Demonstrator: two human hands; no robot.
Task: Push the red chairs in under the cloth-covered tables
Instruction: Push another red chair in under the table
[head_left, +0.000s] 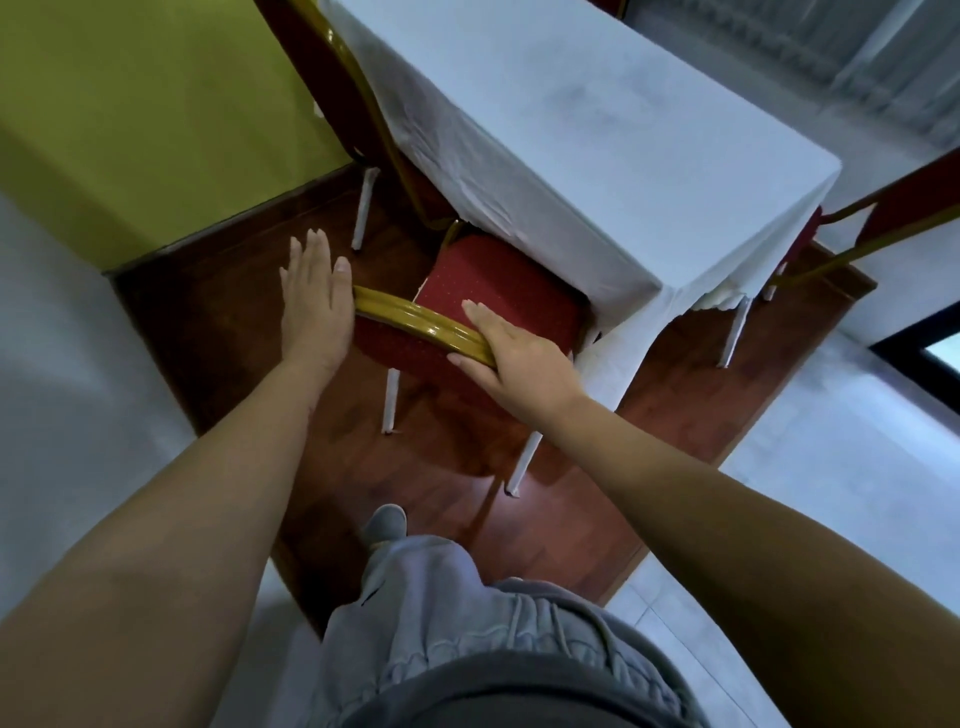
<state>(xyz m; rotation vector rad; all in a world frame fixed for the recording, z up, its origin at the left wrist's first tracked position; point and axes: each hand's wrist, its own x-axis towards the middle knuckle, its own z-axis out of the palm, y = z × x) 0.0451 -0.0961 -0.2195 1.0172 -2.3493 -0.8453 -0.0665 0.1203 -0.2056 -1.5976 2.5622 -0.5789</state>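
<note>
Currently the left hand (316, 306) is open and flat, touching the left end of the red chair (498, 296) backrest rail. Right hand (511, 358) lies open on its right end. Chair seat sits partly under the desk (597, 130) cloth.

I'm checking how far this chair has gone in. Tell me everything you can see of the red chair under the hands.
The red chair has a dotted red fabric seat and back, a glossy gold curved top rail and pale, wrapped-looking legs. It stands upright on the wooden floor, facing the cloth-covered table. The front of its seat is already under the hanging white cloth; the back half shows. The right hand lies flat over the rail's right end; the left hand, open, is at its left end.
</note>
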